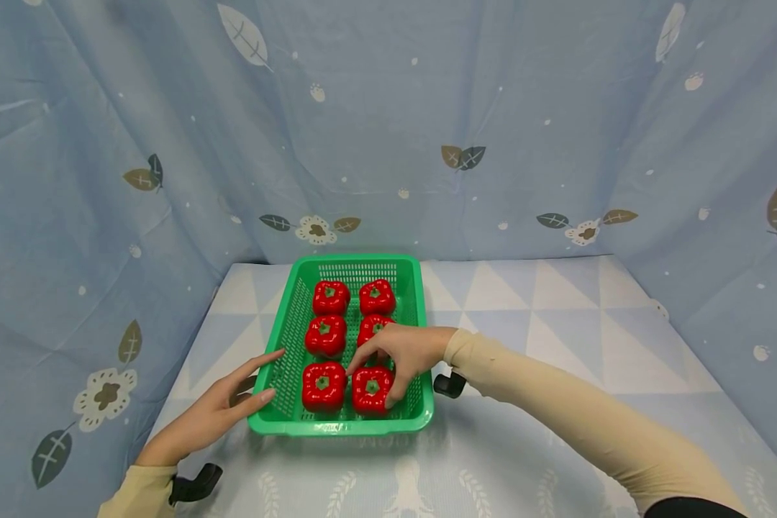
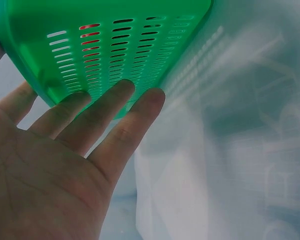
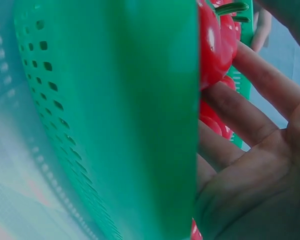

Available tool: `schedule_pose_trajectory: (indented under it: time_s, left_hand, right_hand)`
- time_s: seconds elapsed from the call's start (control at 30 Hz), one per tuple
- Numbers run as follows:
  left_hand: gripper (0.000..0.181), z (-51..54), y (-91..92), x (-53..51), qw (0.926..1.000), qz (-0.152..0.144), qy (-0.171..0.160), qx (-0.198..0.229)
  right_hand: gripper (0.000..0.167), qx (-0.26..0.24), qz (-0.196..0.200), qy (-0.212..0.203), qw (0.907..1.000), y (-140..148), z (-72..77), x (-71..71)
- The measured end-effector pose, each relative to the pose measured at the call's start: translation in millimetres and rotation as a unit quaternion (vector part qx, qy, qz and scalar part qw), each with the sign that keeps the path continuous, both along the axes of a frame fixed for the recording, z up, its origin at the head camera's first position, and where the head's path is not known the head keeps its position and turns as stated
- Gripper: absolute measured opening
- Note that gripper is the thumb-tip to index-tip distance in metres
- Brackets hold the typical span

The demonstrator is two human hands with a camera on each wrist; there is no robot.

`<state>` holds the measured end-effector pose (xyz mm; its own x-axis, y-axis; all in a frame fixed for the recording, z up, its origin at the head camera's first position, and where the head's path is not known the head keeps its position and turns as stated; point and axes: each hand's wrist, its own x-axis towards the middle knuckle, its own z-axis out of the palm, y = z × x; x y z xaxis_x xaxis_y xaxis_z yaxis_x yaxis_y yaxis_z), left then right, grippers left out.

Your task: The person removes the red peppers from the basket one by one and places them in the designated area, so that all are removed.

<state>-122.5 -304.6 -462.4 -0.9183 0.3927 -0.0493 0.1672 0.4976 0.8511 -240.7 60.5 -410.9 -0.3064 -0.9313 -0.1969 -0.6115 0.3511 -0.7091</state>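
A green basket (image 1: 339,429) holds several red bell peppers in two columns. My right hand (image 1: 414,352) reaches over its right side and grips the front right pepper (image 1: 370,392), thumb on the near right side, forefinger on the left. The right wrist view has this hand (image 3: 270,155) with its fingers against a red pepper (image 3: 215,50), partly hidden by the basket wall (image 3: 135,120). At the left side is my left hand (image 1: 214,414), thumb and fingers spread at the rim. In the left wrist view its fairly straight fingers (image 2: 121,132) lie along the slotted basket wall (image 2: 40,50).
The front left pepper (image 1: 324,387) sits beside the gripped one, and a middle right pepper (image 1: 370,327) is partly behind my right hand. A patterned cloth (image 1: 524,345) covers the table. Blue curtains (image 1: 388,108) hang behind and at both sides.
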Motion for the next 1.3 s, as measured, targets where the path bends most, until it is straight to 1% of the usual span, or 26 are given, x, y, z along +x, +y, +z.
schedule_pose_trajectory:
  time_s: [0.1, 0.27, 0.53, 0.6, 0.7, 0.8, 0.93, 1.03, 1.13, 1.23, 1.3]
  left_hand:
    - [0.062, -0.7, -0.2, -0.5, 1.0, -0.003, 0.003, 0.001]
    - [0.062, -2.7, -1.2, -1.1, 0.9999, -0.005, 0.008, 0.005]
    - [0.063, -3.8, -2.3, -2.0, 0.9999, -0.007, -0.003, 0.012]
    - [0.064, -3.3, -2.0, -2.0, 0.9997, -0.008, -0.011, 0.021]
    - [0.064, -2.6, -1.4, -1.7, 0.9986, -0.009, -0.029, 0.044]
    - [0.065, -1.9, -0.9, -1.2, 0.9967, -0.008, -0.049, 0.064]
    - [0.066, -1.3, -0.9, -1.0, 0.9952, -0.006, -0.061, 0.076]
    - [0.066, -1.3, -1.2, -0.5, 0.9952, -0.004, -0.062, 0.076]
    - [0.066, -1.4, -1.0, 0.0, 0.9953, -0.004, -0.06, 0.075]
    - [0.066, -2.1, -0.3, 0.0, 0.9958, -0.004, -0.056, 0.073]
    - [0.065, -2.5, 0.5, -0.2, 0.9962, -0.004, -0.052, 0.07]
  right_hand:
    - [0.063, -0.01, 0.0, -0.002, 0.9999, 2, 1.2, -0.9]
    - [0.062, -0.025, -0.003, -0.007, 0.9996, 5, 7.5, -2.8]
    - [0.062, -0.045, -0.019, -0.001, 0.9988, 14, 21.7, -6.2]
    - [0.062, -0.051, -0.025, -0.003, 0.9984, 18, 28.4, -7.2]
    - [0.063, -0.063, -0.036, -0.015, 0.9973, 24, 42.3, -9.2]
    - [0.065, -0.079, -0.048, -0.029, 0.9953, 31, 59.9, -12.4]
    - [0.069, -0.101, -0.063, -0.031, 0.9924, 43, 81.5, -20.2]
    - [0.07, -0.118, -0.073, -0.018, 0.9901, 54, 95.0, -27.6]
    - [0.068, -0.134, -0.091, -0.001, 0.9868, 65, 105.2, -34.9]
    - [0.067, -0.15, -0.116, 0.009, 0.9818, 76, 110.9, -41.0]
    - [0.067, -0.16, -0.135, 0.007, 0.9777, 85, 112.6, -44.3]
